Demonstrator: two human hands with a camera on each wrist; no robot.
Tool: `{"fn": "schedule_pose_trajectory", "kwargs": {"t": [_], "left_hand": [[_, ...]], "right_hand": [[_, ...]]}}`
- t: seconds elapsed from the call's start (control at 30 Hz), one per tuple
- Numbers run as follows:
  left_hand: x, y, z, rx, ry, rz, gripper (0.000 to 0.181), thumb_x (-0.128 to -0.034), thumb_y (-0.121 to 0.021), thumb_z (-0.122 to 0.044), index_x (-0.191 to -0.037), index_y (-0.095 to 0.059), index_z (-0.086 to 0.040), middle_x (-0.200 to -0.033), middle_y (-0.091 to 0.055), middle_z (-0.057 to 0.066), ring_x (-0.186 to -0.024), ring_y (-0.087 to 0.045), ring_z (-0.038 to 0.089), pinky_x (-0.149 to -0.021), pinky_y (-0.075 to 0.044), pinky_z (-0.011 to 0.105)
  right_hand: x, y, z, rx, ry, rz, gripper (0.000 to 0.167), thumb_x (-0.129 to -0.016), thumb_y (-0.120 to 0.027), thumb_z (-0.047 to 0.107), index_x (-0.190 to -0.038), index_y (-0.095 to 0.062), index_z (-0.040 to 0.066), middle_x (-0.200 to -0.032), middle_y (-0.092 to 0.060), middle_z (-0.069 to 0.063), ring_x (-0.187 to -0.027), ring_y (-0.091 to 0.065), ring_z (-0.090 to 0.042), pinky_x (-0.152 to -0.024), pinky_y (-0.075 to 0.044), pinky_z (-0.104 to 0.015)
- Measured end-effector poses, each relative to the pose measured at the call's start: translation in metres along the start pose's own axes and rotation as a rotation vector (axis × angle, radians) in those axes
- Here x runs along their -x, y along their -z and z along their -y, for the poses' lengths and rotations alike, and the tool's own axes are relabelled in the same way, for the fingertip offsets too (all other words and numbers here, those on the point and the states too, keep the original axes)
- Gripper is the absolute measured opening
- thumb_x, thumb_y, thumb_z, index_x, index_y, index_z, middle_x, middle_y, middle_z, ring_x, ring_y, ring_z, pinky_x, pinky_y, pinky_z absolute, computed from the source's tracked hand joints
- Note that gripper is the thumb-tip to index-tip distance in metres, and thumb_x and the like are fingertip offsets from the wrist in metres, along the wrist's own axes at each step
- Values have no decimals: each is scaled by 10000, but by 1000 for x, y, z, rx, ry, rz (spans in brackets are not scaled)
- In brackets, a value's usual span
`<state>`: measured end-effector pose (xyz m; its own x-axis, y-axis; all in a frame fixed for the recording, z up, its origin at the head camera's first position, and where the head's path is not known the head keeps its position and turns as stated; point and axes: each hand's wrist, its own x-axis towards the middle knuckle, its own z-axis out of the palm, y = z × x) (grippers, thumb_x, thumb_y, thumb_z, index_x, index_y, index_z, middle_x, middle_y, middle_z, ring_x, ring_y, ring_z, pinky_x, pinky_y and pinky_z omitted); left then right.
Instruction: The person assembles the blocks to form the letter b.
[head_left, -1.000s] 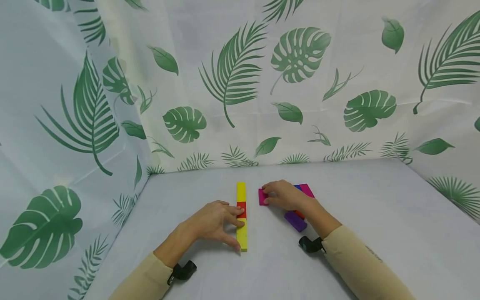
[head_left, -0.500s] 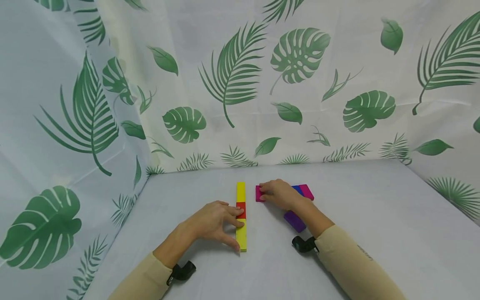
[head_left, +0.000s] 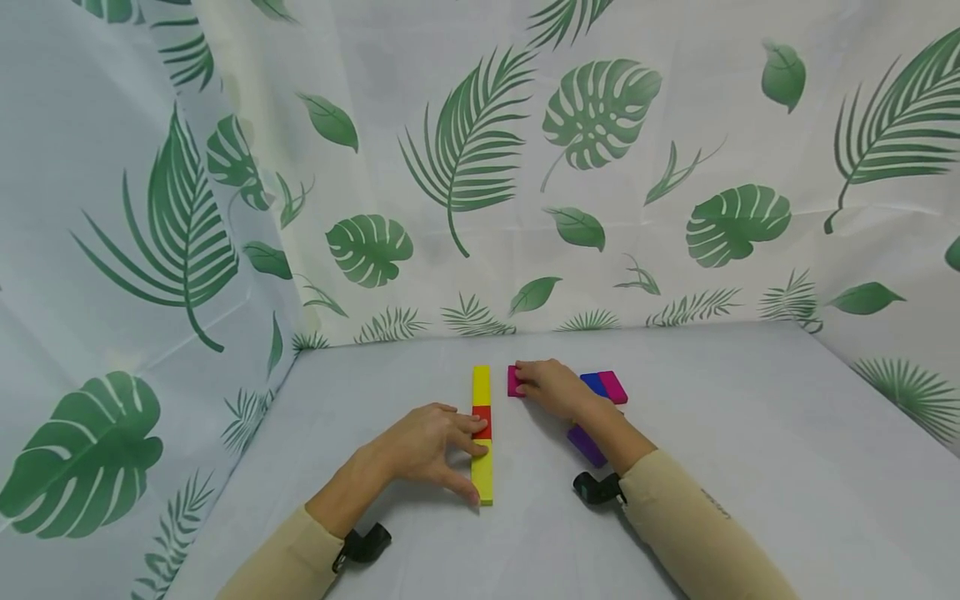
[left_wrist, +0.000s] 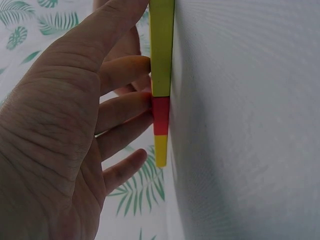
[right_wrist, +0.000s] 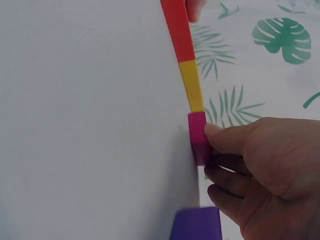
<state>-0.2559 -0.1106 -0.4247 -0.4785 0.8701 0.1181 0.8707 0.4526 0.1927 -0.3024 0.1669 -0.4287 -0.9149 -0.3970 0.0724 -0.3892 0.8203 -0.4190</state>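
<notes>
A straight row of blocks runs away from me on the table: a near yellow block [head_left: 483,483], a red block [head_left: 482,412] and a far yellow block [head_left: 482,385]. Beside it on the left is my left hand [head_left: 427,446], fingers spread, fingertips touching the red and near yellow blocks and the thumb by the near end. My right hand [head_left: 558,392] pinches a magenta block [right_wrist: 197,132] between thumb and fingers, a short way right of the far yellow block. In the left wrist view the three row blocks [left_wrist: 161,50] appear end to end.
Beyond my right hand lie a blue block [head_left: 593,383] and another magenta block [head_left: 614,388]. A purple block [head_left: 587,446] is partly hidden by my right forearm. Leaf-printed cloth [head_left: 450,283] walls the table [head_left: 420,542] at the back and sides.
My right hand has slid the magenta block left and slightly away, closer to the row, uncovering more of the blue block. My left hand and the row have stayed put.
</notes>
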Motion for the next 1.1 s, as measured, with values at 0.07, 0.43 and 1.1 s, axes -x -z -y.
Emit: {"fn": "schedule_pose_trajectory", "kwargs": {"t": [0.07, 0.43, 1.1], "left_hand": [[0, 0, 0, 2, 1, 2, 719, -731, -769, -780, -1247, -776, -280, -1416, -667, -31, -1350, -598, 65, -1170, -466, 397], [1, 1, -1, -9, 0, 4, 734, -736, -742, -801, -1261, -768, -289, -1420, -665, -40, -1358, -591, 61, -1170, -466, 406], [1, 1, -2, -17, -8, -16, 714, -719, -793, -763, -1239, -781, -274, -1405, -678, -12, -1347, -604, 78, -1163, -469, 401]], "right_hand": [[-3, -2, 0, 9, 0, -12, 426, -1024, -665, 168, -1429, -627, 44, -1495, -599, -160, -1414, -538, -386, -1156, -451, -545], [-18, -7, 1, -19, -26, -55, 384, -1023, -665, 151, -1383, -655, 16, -1465, -600, -208, -1377, -555, -401, -1136, -477, -538], [-36, -9, -1, -81, -84, -31, 464, -1046, -630, 184, -1485, -568, 47, -1549, -539, -183, -1439, -493, -406, -1194, -409, -552]]}}
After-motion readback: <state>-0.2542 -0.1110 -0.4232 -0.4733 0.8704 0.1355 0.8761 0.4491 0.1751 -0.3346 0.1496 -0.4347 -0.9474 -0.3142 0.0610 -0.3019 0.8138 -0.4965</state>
